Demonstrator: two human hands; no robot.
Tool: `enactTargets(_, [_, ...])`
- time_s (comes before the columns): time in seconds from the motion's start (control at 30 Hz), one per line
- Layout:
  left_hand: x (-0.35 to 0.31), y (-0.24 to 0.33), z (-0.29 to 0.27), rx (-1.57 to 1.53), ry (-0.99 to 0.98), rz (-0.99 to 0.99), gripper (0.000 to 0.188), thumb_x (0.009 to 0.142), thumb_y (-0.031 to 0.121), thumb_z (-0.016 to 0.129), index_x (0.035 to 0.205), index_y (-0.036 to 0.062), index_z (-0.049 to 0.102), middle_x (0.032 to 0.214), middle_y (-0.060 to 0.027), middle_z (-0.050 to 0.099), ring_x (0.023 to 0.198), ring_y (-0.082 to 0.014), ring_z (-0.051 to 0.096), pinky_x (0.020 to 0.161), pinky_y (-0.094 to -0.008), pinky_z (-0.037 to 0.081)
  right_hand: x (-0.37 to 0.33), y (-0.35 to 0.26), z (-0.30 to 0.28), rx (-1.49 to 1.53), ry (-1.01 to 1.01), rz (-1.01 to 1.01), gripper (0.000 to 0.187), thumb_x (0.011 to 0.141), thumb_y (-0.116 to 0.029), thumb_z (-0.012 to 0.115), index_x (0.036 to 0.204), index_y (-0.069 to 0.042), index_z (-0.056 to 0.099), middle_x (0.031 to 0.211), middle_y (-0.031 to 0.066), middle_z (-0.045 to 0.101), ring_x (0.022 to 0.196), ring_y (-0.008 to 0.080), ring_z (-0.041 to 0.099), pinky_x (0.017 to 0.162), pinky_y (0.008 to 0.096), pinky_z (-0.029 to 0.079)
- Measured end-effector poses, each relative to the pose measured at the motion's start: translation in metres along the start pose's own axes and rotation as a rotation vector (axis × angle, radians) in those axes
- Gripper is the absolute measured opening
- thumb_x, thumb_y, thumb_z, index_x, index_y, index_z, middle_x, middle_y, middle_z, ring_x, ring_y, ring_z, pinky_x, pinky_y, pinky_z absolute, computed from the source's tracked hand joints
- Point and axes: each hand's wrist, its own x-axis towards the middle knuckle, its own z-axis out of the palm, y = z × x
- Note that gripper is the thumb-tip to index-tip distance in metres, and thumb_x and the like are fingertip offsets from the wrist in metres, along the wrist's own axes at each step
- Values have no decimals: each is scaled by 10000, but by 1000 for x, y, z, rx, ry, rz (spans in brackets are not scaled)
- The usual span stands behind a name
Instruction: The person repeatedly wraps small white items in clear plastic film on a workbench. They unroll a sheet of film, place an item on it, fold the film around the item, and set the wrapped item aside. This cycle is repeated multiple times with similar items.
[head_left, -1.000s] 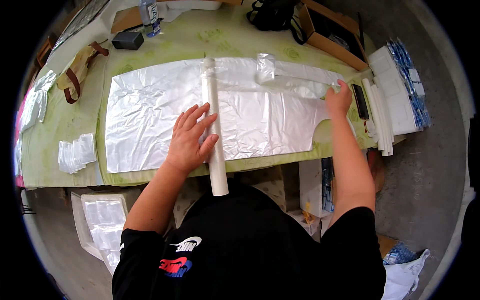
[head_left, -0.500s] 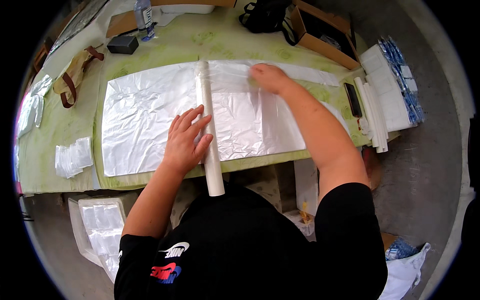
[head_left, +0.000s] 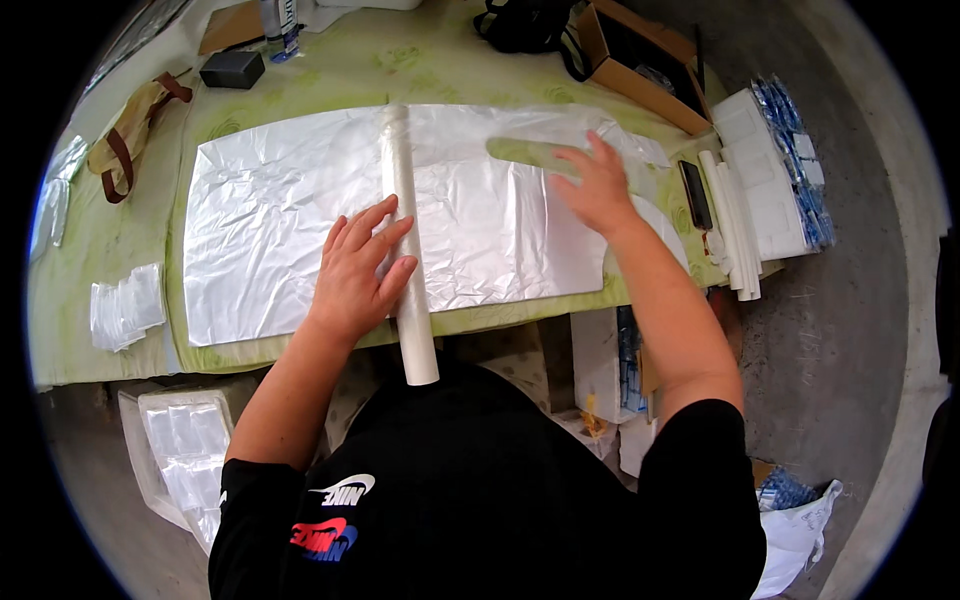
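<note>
A long whitish roll (head_left: 418, 310) lies across crinkled, shiny plastic sheets (head_left: 265, 230) spread on the table, its near end jutting over the front edge. My left hand (head_left: 355, 265) rests against the left side of the roll, fingertips touching it, fingers spread and not wrapped round it. Out to the right, my right hand (head_left: 600, 185) is raised a little over the sheets, fingers apart, with nothing visible in it. Just left of its fingertips a gap in the sheeting lets the green tablecloth show. Whether the right hand touches the plastic I cannot tell.
Right of the sheets lie a dark phone (head_left: 694, 195) and several white tubes (head_left: 735, 230). A cardboard box (head_left: 645, 75) and black bag (head_left: 525, 25) sit at the back. Folded clear packets (head_left: 128, 305) lie at left; a dark grey block (head_left: 232, 69) stands behind.
My right hand has moved right and nearer, its fingers spreading. The sheeting on that side has shifted, opening a gap over the tablecloth. My left hand stays on the roll.
</note>
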Motion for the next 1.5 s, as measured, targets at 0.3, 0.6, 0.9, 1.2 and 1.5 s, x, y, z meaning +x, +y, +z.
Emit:
enactTargets(0.3, [1, -4, 4, -6, 25, -10, 391, 956, 323, 647, 1302, 144, 682, 1488, -75, 548, 1368, -304, 512, 1188, -553, 322, 2, -83, 32, 365, 88, -175, 603, 881, -247, 700, 1424, -28, 555, 1519, 178, 507, 1436, 395, 417, 1202, 484, 324])
enactTargets(0.6, [0, -31, -3, -498, 363, 167, 367, 938, 162, 607, 1280, 30, 619, 1478, -197, 519, 1424, -417, 414, 1172, -486, 339, -80, -227, 16, 660, 0, -675, 483, 812, -102, 729, 1282, -26, 649, 1338, 193, 614, 1358, 421, 488, 1181, 501, 357])
enactTargets(0.9, [-7, -54, -8, -949, -52, -160, 378, 1097, 286, 425, 1340, 45, 585, 1496, -94, 524, 1444, -270, 410, 1212, -427, 291, -103, -235, 11, 881, 200, -671, 199, 766, -55, 747, 954, -62, 680, 1118, 140, 624, 1143, 397, 573, 1094, 547, 412])
enactTargets(1.2, [-15, -54, -55, -240, -215, 102, 515, 1072, 447, 387, 1397, 145, 649, 1621, -137, 413, 1553, -397, 218, 1262, -499, 166, -79, -270, 8, 1050, -179, -893, 126, 797, -83, 732, 912, -56, 688, 882, 109, 678, 874, 324, 635, 803, 433, 528])
enactTargets(1.5, [-38, -42, -81, 322, 322, 42, 323, 825, 84, 713, 1142, 109, 660, 1580, -184, 446, 1512, -483, 270, 1224, -565, 221, -116, -234, 2, 1162, 14, -687, 96, 813, -47, 745, 885, -76, 688, 823, 80, 660, 798, 314, 634, 881, 442, 531])
